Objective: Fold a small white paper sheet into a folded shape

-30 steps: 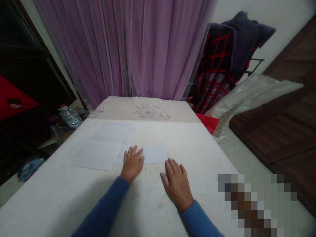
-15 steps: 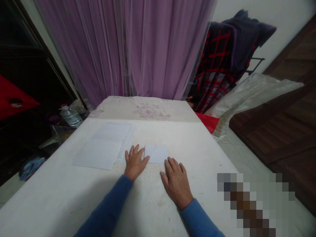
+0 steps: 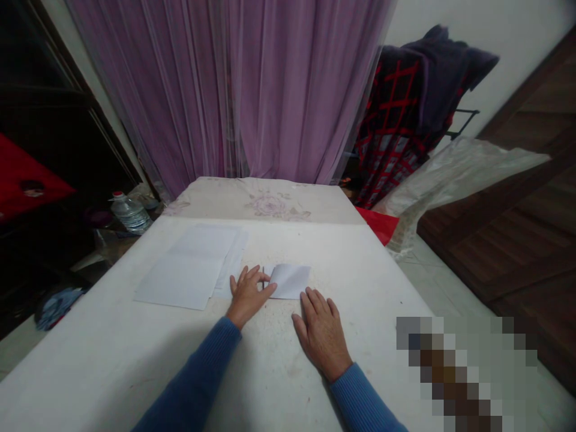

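Observation:
A small folded sheet of white paper (image 3: 291, 282) lies on the table in front of me. Its top layer is lifted and curled at the left edge, showing a strip of the layer beneath. Thumb and index finger of my left hand (image 3: 248, 297) are closed on that raised edge, the other fingers stretched away. My right hand (image 3: 323, 330) rests flat and open on the table, fingertips touching the paper's lower right corner.
Larger white sheets (image 3: 184, 267) lie overlapping to the left. The white tabletop (image 3: 279, 372) has a flowered cloth (image 3: 270, 203) at its far end, before purple curtains (image 3: 288, 90). A water bottle (image 3: 129, 211) stands beyond the left edge; a plastic sheet (image 3: 450, 180) hangs at the right.
My left fingers have moved slightly right onto the small paper's left edge, and its top layer has lifted and shifted right. My right hand has stayed in place.

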The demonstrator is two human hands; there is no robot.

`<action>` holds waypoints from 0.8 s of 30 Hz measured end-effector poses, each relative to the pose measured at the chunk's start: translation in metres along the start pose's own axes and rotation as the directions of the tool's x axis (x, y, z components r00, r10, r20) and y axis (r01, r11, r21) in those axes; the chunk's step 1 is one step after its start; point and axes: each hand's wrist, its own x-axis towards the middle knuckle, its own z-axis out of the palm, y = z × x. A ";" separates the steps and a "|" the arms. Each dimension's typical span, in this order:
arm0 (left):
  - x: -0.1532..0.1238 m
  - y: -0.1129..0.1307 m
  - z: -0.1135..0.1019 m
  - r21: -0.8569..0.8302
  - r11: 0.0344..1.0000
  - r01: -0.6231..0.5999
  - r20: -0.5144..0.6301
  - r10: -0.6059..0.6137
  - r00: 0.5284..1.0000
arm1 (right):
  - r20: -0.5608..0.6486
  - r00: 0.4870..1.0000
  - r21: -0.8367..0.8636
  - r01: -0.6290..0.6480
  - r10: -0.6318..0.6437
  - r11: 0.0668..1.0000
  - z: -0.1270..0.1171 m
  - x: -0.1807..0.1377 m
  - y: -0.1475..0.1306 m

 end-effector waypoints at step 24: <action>-0.041 -0.003 0.016 0.201 0.789 -0.581 -0.180 0.613 0.769 | -0.402 0.912 0.103 0.139 -0.087 0.985 -0.013 0.003 0.012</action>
